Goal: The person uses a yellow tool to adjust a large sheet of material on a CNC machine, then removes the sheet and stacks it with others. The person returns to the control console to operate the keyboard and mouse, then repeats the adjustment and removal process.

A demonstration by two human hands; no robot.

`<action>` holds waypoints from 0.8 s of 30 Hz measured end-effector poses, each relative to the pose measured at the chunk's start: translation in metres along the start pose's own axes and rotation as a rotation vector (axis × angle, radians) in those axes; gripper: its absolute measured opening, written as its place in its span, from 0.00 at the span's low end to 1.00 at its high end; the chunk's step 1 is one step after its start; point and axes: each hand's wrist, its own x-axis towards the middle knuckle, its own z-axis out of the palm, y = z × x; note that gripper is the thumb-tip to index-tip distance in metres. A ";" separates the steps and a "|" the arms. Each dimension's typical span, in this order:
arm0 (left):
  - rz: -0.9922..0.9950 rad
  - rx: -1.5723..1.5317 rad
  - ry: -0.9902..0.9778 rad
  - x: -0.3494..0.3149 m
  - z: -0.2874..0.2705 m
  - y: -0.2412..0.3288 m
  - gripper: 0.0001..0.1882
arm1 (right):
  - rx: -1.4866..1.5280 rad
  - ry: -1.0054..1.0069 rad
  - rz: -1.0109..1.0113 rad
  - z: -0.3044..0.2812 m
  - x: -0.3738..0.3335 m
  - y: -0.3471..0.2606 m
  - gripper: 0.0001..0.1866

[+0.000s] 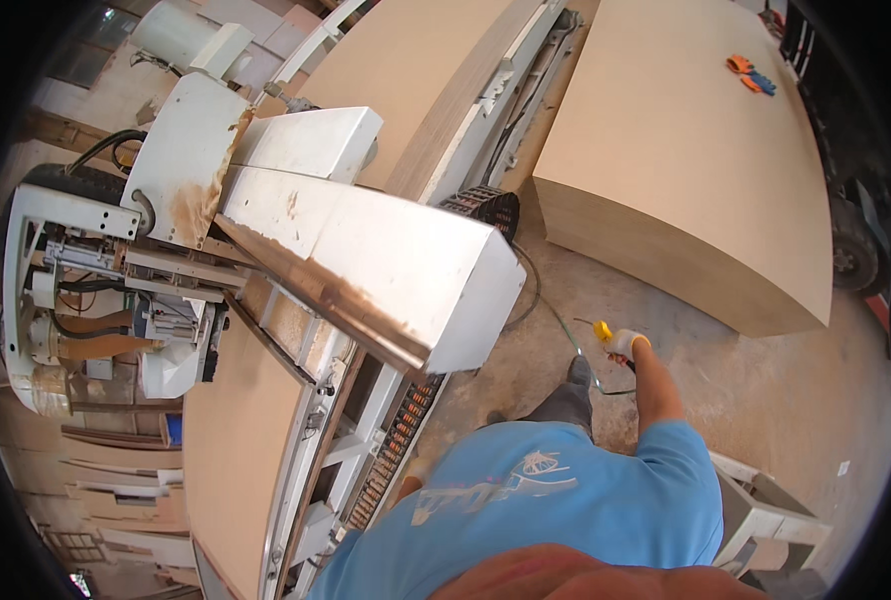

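My right hand (623, 344), in a pale work glove, reaches out low over the concrete floor. Its fingers are wrapped round an air blow gun (602, 330) with a yellow body and a thin nozzle pointing left. A thin dark green hose (566, 332) runs close by and loops below the hand. My left hand (418, 468) shows only as a bit of pale glove beside my shirt, close to the machine's side rail; its fingers are hidden.
A white machine beam (366, 240) juts across wood panels (241, 430) at left. Stacked boards (686, 150) stand at right, orange-and-blue gloves (753, 75) on top. A cable chain (391, 450) lines the machine's side. A grey metal frame (776, 520) stands at lower right.
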 end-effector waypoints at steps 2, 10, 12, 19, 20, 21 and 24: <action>0.288 0.216 0.130 0.005 -0.009 0.036 0.18 | -0.074 -0.035 -0.007 -0.029 0.024 -0.016 0.12; -0.314 -0.798 0.066 0.075 -0.035 0.124 0.21 | -0.619 -0.153 -0.239 -0.007 0.037 -0.039 0.08; -0.196 -0.874 0.158 0.084 -0.044 0.134 0.19 | -0.713 -0.336 -0.254 0.027 0.019 -0.050 0.08; -0.243 0.422 -0.140 0.041 -0.066 0.112 0.15 | -0.772 -0.540 -1.104 0.136 -0.030 -0.080 0.06; -0.141 0.820 -0.244 0.037 -0.066 0.107 0.15 | -0.753 -0.488 -1.077 0.141 -0.030 -0.081 0.07; -0.021 1.145 -0.313 0.034 -0.063 0.102 0.16 | -0.783 -0.455 -1.023 0.145 -0.030 -0.082 0.08; -0.271 1.253 -0.385 0.027 -0.046 0.082 0.21 | -0.800 -0.347 -1.017 0.155 -0.027 -0.083 0.10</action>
